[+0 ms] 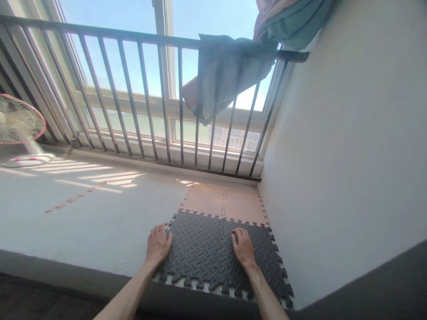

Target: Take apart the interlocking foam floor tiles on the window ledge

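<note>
Down on the ledge, the dark grey interlocking foam mat (213, 253) with its raised diamond-tread pattern lies flat in the corner, made of two square tiles joined along a toothed seam running up the middle. Its puzzle-tooth edges show all round, and the near edge hangs slightly over the ledge's front lip, with pale teeth peeking from beneath. The left hand (158, 244) sits at the mat's left edge, palm down, fingers loosely curled onto the border, half on the mat and half on the bare ledge. The right hand (243, 247) lies flat on the right tile, fingers together and pointing away, pressing on the tread. Neither hand is pinching or lifting anything.

Just behind the dark mat, touching its far edge, lie two pale pink foam tiles (224, 201) of the same jigsaw kind, reaching back to the window. The white window ledge (93, 218) spreads away to the left, striped with sunlight. A white wall (343, 169) closes the right side, right beside the mat. Along the back runs a dark metal railing (133, 93) before the window, with a grey-green cloth (227, 73) draped over its top bar. Far left, well apart, stands a white fan with a pink-rimmed guard (20, 126).
</note>
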Motion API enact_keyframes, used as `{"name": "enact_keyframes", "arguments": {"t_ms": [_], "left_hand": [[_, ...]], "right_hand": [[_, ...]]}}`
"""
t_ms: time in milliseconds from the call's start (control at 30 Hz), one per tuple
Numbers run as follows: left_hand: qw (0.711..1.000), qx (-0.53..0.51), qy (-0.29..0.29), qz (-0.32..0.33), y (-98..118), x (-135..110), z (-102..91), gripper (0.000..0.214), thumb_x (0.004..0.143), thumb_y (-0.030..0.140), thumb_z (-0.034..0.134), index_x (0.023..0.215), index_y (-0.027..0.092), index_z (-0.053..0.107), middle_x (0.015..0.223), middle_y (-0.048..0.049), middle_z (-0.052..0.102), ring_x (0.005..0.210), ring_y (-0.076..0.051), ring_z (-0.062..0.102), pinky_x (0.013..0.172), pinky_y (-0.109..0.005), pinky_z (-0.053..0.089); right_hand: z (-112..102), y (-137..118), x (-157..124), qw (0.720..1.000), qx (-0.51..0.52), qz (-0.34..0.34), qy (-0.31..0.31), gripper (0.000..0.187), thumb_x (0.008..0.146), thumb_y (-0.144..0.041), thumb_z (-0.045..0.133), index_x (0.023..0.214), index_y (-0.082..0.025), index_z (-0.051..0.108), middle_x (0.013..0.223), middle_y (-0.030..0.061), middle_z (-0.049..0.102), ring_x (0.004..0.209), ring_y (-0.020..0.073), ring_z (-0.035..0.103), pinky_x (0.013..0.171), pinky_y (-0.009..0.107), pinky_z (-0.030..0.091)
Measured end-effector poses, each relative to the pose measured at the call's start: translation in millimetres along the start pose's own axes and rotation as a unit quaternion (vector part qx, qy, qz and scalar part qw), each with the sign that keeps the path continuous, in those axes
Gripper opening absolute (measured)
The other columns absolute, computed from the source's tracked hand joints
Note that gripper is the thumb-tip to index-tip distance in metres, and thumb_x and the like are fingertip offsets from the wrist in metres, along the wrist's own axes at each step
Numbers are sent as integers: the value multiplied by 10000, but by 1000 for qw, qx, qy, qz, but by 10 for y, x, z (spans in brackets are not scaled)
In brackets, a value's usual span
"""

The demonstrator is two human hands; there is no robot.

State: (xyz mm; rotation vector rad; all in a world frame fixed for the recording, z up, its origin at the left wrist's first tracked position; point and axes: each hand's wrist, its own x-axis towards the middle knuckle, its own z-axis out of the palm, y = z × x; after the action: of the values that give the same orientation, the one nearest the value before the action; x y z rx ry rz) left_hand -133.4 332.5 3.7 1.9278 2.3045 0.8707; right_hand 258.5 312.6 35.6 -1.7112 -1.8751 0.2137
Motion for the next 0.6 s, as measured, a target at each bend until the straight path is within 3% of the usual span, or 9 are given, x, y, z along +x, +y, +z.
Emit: {"name": "enact_keyframes", "arguments": {"t_ms": [67,133,267,333,433,500,600], "left_hand": [[998,52,-36,-14,-195,266,77,617,987,426,410,1462,72,582,1430,-244,651,1342,-403,590,1141,-555,491],[996,68,-62,-22,-255,526,162,691,1004,485,386,1529,59,532,1518,-257,610,1409,-421,561,1187,-581,449],[991,23,-109,-68,-55,1013,364,800,1011,550,378,1619,31,408,1654,-284,512,1537,-404,496,1276,-574,360],[984,-22,-147,-97,118,1219,478,805,1013,531,382,1630,13,383,1666,-302,490,1583,-391,455,1298,-574,330],[974,-75,-182,-114,344,1484,635,740,1023,478,376,1637,65,392,1677,-249,501,1610,-336,429,1321,-553,300],[971,-86,-186,-124,437,1661,703,718,1014,469,412,1627,96,417,1638,-228,560,1566,-327,496,1295,-521,355],[966,-94,-178,-160,495,1953,723,777,961,507,525,1582,45,462,1539,-296,630,1452,-386,608,1159,-500,496]], "right_hand": [[196,120,177,999,-43,-3,-1,469,1045,-351,407,1372,-169,691,1536,155,667,1484,289,552,1286,466,408],[401,158,320,996,-85,-4,-8,573,1057,-401,400,1543,-146,567,1713,151,505,1627,299,398,1360,509,302],[694,101,534,990,-132,11,-52,723,1077,-517,318,1676,-117,362,1819,138,290,1708,279,238,1403,523,182],[738,73,626,987,-140,16,-75,746,1075,-537,293,1682,-105,343,1818,135,288,1710,267,233,1407,510,160],[717,64,752,986,-139,10,-96,746,1074,-530,293,1693,-115,315,1819,109,294,1711,245,227,1410,485,142],[695,68,825,985,-136,8,-101,739,1075,-530,290,1696,-130,314,1823,91,290,1711,235,223,1410,474,136],[694,73,913,985,-136,14,-101,725,1083,-515,264,1693,-127,320,1825,93,288,1710,229,222,1407,458,134]]}}
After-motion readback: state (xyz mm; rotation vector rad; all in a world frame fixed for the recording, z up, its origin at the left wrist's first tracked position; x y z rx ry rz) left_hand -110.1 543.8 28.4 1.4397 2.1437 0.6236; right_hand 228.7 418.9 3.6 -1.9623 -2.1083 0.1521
